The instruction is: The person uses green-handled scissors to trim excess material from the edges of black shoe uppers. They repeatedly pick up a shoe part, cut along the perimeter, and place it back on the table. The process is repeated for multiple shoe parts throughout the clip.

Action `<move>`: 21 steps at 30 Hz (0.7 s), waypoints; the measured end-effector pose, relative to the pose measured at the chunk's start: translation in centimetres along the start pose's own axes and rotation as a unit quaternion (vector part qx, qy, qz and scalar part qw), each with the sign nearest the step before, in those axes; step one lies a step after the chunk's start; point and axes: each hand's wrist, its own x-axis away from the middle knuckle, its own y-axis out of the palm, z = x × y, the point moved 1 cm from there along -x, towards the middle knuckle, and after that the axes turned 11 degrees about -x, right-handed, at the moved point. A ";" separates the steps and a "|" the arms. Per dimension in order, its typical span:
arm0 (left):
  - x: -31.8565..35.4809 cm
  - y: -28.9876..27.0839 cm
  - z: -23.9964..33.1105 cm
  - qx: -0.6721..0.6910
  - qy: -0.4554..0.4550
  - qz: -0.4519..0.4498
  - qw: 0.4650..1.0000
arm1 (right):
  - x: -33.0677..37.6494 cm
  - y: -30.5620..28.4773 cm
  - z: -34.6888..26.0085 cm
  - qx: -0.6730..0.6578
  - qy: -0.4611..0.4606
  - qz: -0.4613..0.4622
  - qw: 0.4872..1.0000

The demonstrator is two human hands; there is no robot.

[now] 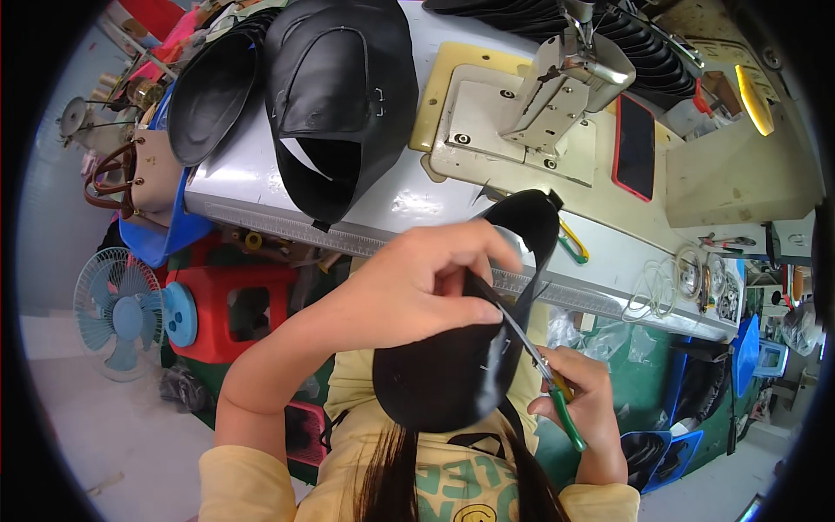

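My left hand [439,278] pinches the edge of a curved black leather-like piece [444,383] held in front of my body. One end of this piece rises toward the table edge and carries a small black tab. My right hand [584,396] is closed around the handles of a pair of scissors [570,424] with green and yellow grips. The blades point up and left along the piece's edge, close to my left thumb. Whether they are parted at the tip is hard to see. Larger shaped black pieces [339,87] lie on the table at the far left.
A sewing machine [557,109] stands on the table, with a red-edged phone [636,148] beside it. A green-and-yellow handled tool [572,244] lies near the table edge. Stacked black pieces [648,61] sit behind. Leftward are a handbag [155,178], a red stool [230,304] and a fan [128,317].
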 end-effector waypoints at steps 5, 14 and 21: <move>0.7 -0.6 -6.6 0.004 -0.028 0.239 0.970 | 0.7 -0.8 0.9 -0.028 0.022 -0.013 0.999; 5.8 2.2 -10.5 0.554 -0.105 0.052 0.824 | 1.5 -1.0 1.6 -0.174 0.069 0.027 0.982; 5.2 -2.5 -4.9 0.300 -0.090 0.174 0.934 | 1.6 -1.7 1.0 -0.106 0.027 0.010 0.994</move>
